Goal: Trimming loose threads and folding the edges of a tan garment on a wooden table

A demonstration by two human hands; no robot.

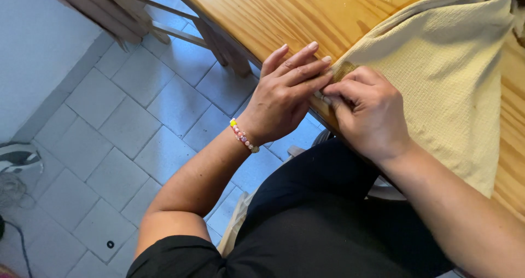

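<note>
A pale yellow cloth lies spread over a wooden table, one corner hanging at the table's near edge. My left hand, with a beaded bracelet on the wrist, has its fingers stretched out and pressed against that corner. My right hand is curled and pinches the same cloth edge right beside the left fingertips. Both hands touch each other at the table's edge. Something small and thin may sit between the fingertips; I cannot tell what it is.
Grey floor tiles stretch to the left below the table. Wooden legs of furniture stand at the top left. A shoe and a dark cable lie at the far left. My black-clothed lap fills the bottom.
</note>
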